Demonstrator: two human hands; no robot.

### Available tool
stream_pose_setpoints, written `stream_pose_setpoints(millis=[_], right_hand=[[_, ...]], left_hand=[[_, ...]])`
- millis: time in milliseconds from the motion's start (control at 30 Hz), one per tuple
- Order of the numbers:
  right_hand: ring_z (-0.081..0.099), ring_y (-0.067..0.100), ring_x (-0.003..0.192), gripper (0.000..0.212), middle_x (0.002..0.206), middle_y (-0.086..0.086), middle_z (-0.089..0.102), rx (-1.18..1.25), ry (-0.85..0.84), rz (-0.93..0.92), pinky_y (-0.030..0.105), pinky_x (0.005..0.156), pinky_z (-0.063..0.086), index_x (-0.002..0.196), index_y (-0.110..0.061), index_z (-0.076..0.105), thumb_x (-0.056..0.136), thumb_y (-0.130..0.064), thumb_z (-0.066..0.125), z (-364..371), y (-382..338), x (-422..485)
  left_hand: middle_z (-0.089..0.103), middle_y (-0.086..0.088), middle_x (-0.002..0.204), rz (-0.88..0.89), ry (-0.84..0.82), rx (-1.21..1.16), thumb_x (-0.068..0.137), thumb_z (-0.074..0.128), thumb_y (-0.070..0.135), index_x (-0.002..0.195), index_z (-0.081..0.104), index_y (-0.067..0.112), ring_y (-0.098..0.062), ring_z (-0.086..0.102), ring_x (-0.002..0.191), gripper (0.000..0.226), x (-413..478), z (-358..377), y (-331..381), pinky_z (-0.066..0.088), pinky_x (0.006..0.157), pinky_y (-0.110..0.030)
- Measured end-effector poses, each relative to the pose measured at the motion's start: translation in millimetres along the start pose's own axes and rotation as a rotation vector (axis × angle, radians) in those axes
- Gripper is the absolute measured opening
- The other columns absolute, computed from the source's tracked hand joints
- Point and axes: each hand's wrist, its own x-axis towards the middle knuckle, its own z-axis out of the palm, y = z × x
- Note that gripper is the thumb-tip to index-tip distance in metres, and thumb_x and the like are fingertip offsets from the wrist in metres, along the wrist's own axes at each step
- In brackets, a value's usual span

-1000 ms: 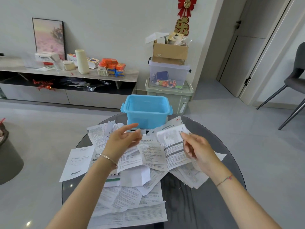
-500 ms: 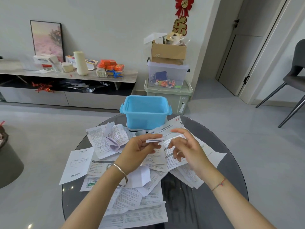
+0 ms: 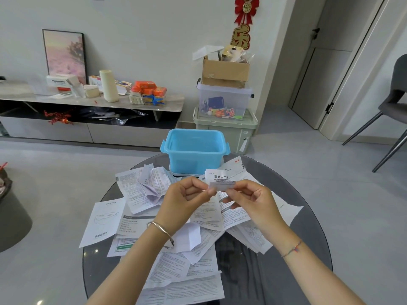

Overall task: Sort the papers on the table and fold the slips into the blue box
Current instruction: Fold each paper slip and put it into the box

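A small folded paper slip (image 3: 222, 185) is held up above the table between both hands. My left hand (image 3: 185, 200) pinches its left end with thumb and forefinger. My right hand (image 3: 253, 202) pinches its right end, fingers curled. The open blue box (image 3: 193, 150) stands at the table's far edge, just beyond the slip, and looks empty. Several printed leaflets (image 3: 141, 190) lie spread and overlapping across the round dark glass table (image 3: 293, 249) under and around my hands.
A crumpled leaflet (image 3: 155, 183) lies left of the box. Behind the table stand stacked storage bins with a cardboard box (image 3: 224, 72) on top. A low cabinet (image 3: 92, 119) runs along the wall at left. A grey chair (image 3: 394, 102) stands at the far right.
The large leaflet that my hands held spread has been folded down into a small slip. Both hands came together at the middle and rose a little toward the blue box.
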Motion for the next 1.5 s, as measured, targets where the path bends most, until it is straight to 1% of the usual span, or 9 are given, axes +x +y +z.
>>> stream_pose_setpoints(millis=[200,400,533,900,1033,1200,1300,1400,1500], right_hand=[[0.070,0.016,0.067,0.016,0.079,0.007,0.074,0.062,0.064,0.026,0.023,0.062,0.056,0.091,0.005,0.065,0.087,-0.010,0.064,8.1,2.1,-2.1],[0.066,0.018,0.060,0.020,0.069,0.010,0.071,0.054,0.041,0.032,0.023,0.059,0.054,0.086,0.008,0.061,0.088,-0.012,0.062,10.9,3.9,-1.8],[0.065,0.019,0.056,0.019,0.065,0.009,0.069,0.017,0.008,0.036,0.023,0.057,0.053,0.082,0.005,0.059,0.089,-0.012,0.061,13.4,7.5,-2.2],[0.063,0.020,0.052,0.021,0.063,0.013,0.067,0.005,0.028,0.043,0.024,0.054,0.052,0.086,0.008,0.053,0.088,-0.010,0.063,15.5,10.6,-2.5],[0.057,0.016,0.050,0.020,0.061,0.007,0.065,-0.045,-0.030,0.103,0.023,0.048,0.045,0.086,0.000,0.052,0.091,-0.018,0.060,12.1,8.9,-0.8],[0.046,0.006,0.045,0.036,0.051,-0.002,0.053,-0.212,-0.146,0.071,0.016,0.047,0.037,0.069,-0.006,0.055,0.098,-0.026,0.048,12.2,10.8,-3.9],[0.041,0.003,0.046,0.036,0.047,-0.007,0.047,-0.239,-0.098,0.018,0.014,0.049,0.036,0.065,-0.010,0.051,0.098,-0.025,0.048,17.0,13.5,-4.1],[0.040,0.003,0.048,0.037,0.048,-0.009,0.046,-0.236,-0.063,-0.011,0.015,0.051,0.035,0.064,-0.010,0.049,0.098,-0.024,0.048,21.0,17.0,-3.9],[0.039,0.006,0.052,0.039,0.052,-0.007,0.044,-0.213,0.001,-0.044,0.018,0.054,0.036,0.071,0.001,0.050,0.098,-0.027,0.048,23.9,18.9,-5.1]], left_hand=[[0.074,-0.011,0.078,-0.002,0.111,-0.132,0.069,0.072,0.023,0.075,0.061,0.007,-0.019,0.072,0.076,0.020,-3.1,14.8,-2.0,0.057,0.071,-0.023],[0.071,0.000,0.079,-0.036,0.043,-0.077,0.077,0.070,0.031,0.121,0.055,0.022,-0.016,0.069,0.081,0.048,-0.3,13.1,-7.8,0.056,0.081,-0.029],[0.074,-0.002,0.100,-0.037,-0.004,-0.084,0.087,0.065,0.016,0.110,0.061,0.012,-0.018,0.070,0.091,0.024,-1.4,14.4,-7.8,0.055,0.082,-0.028],[0.067,0.009,0.061,0.031,0.050,-0.060,0.090,0.060,0.002,0.105,0.060,0.008,-0.001,0.062,0.061,0.016,-4.4,16.6,-5.5,0.050,0.067,-0.016],[0.060,-0.012,0.070,0.019,0.044,-0.060,0.090,0.063,0.011,0.108,0.066,0.026,-0.019,0.055,0.071,0.024,-1.4,14.6,-6.7,0.055,0.077,-0.035],[0.058,0.011,0.052,-0.005,0.019,-0.082,0.092,0.057,0.003,0.121,0.058,0.015,-0.003,0.059,0.061,0.031,-3.3,14.9,-5.6,0.050,0.070,-0.015],[0.041,0.009,0.048,-0.033,0.067,-0.081,0.092,0.059,0.006,0.120,0.060,0.018,-0.007,0.048,0.055,0.031,-1.3,14.8,-9.0,0.052,0.070,-0.018],[0.055,-0.002,0.065,-0.118,0.086,-0.102,0.091,0.061,0.011,0.113,0.060,0.015,-0.010,0.056,0.062,0.022,-0.2,17.6,-12.0,0.054,0.064,-0.021],[0.055,0.008,0.065,-0.130,0.065,0.007,0.093,0.058,0.025,0.095,0.063,0.008,-0.008,0.048,0.057,0.017,-4.1,23.4,-13.7,0.044,0.052,-0.019]])
